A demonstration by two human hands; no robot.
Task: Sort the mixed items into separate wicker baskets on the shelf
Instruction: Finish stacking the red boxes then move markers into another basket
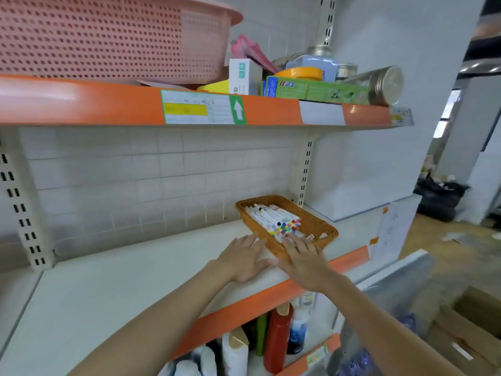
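Two flat hands on the shelf [135,289], left hand [244,257] and right hand [305,263], grip wide, fingers straight, touching wicker basket [322,226] of markers [276,219] at 12 o'clock.

On the upper shelf, a green toothpaste box [317,90] carries red Chinese characters reading 佳洁士 near its left end. The shelf-edge label [199,107] on the orange strip shows a white up arrow on green at its right end; its print is too blurred to read. The white carton [240,76] bears a small QR code.
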